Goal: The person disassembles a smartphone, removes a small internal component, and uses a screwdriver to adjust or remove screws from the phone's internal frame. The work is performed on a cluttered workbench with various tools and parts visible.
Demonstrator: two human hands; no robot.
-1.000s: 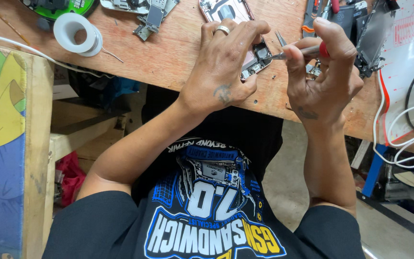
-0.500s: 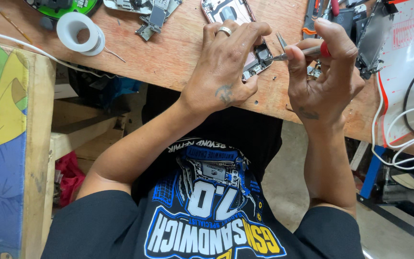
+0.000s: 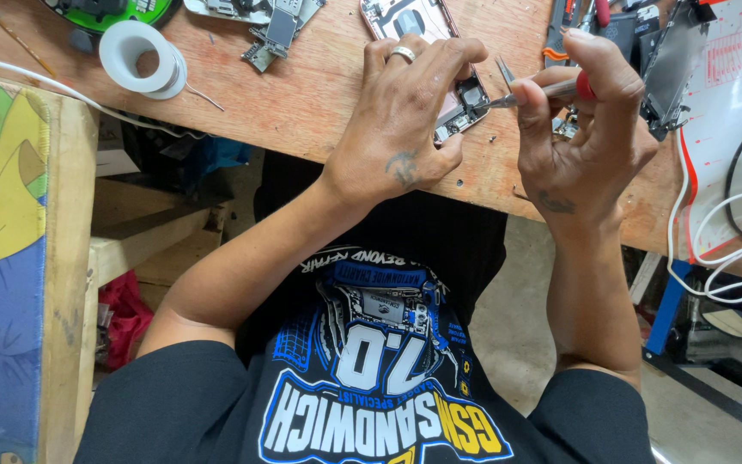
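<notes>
Two hands, left hand pinning opened phone, right hand gripping screwdriver

hidden, cropped and unreadable items, workbench view

opened phone: upper part cut by the top picture edge, middle covered by the left hand, only the lower corner with tiny parts showing; parts there too small to tell. screwdriver: red-collared handle mostly buried in the right hand, tip contact with the phone too small to judge. green round item at the desk's far left corner: cropped by the top edge. circuit board pieces: tops cut off, detail too fine. tools and dark part near the desk's right edge: partly cropped, partly behind the fingers. white cable: runs out of the right picture edge.
</notes>
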